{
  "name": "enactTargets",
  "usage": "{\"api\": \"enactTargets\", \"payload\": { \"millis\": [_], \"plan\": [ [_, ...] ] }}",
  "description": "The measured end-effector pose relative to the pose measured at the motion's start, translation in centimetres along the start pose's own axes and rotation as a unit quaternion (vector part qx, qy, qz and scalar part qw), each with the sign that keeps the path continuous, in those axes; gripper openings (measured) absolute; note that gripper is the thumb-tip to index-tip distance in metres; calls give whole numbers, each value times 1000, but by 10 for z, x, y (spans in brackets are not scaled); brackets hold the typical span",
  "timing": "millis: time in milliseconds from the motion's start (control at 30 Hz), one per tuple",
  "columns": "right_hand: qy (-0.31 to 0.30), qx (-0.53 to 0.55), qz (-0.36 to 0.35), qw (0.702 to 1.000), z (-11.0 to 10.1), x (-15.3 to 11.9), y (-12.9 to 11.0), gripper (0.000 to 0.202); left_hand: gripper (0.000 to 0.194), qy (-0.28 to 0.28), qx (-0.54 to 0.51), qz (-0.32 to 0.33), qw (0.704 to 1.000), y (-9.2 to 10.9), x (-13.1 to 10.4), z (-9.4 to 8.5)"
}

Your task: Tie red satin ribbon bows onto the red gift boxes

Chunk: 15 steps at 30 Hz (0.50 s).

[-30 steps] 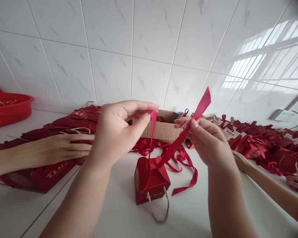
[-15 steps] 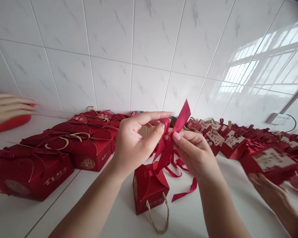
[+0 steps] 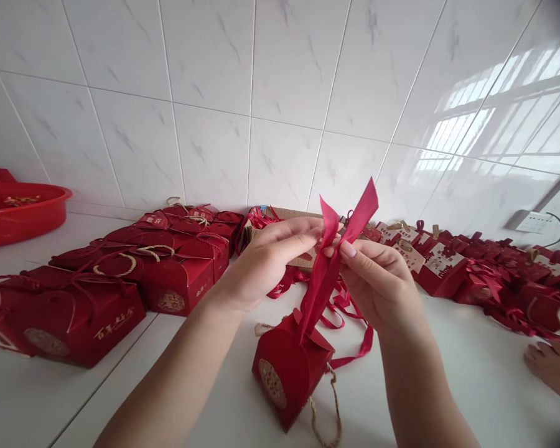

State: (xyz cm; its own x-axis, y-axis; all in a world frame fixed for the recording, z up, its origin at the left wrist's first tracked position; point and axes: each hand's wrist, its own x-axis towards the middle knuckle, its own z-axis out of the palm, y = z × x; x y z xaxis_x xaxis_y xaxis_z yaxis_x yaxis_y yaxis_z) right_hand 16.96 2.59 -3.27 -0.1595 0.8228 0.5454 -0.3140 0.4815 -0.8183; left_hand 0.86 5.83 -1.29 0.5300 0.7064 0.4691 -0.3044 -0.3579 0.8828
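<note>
Both my hands are raised in the middle of the view, pinching a dark red satin ribbon (image 3: 321,283). Fingers and thumb of my left hand (image 3: 280,255) close on one strand, whose cut end points up. My right hand (image 3: 376,270) pinches the other strand between thumb and forefinger, its longer end standing above. Below, the ribbon runs down to the top of a small red gift box (image 3: 292,364), which is tilted on one corner. The box bears a round gold emblem and a twisted rope handle (image 3: 335,404) hangs at its right side.
Several larger red gift boxes (image 3: 177,277) with rope handles stand at left. A red plastic basin (image 3: 23,214) is behind them. Loose ribbons (image 3: 343,302) lie beyond the small box. More boxes (image 3: 441,267) fill the right, near another person's hand (image 3: 553,370). A socket strip (image 3: 532,222) is on the tiled wall.
Both strands now stand upright between my hands, and the small box has turned and tilted. The other person's hand has left the basin at left; the box held at right has been set down.
</note>
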Motion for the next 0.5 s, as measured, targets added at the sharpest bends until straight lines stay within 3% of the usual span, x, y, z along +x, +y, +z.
{"api": "enactTargets", "payload": {
  "millis": [133,300,500],
  "plan": [
    [3,-10,0,1000,-1,-1,-1,15,19,-26,-15,-6,1000,-2,2,1],
    [5,-24,1,1000,-2,-2,-1,17,11,7,-11,31,999,-4,3,4],
    [-1,-32,-10,999,-3,-2,0,17,17,-20,17,8,1000,-1,1,6]
  ]
}}
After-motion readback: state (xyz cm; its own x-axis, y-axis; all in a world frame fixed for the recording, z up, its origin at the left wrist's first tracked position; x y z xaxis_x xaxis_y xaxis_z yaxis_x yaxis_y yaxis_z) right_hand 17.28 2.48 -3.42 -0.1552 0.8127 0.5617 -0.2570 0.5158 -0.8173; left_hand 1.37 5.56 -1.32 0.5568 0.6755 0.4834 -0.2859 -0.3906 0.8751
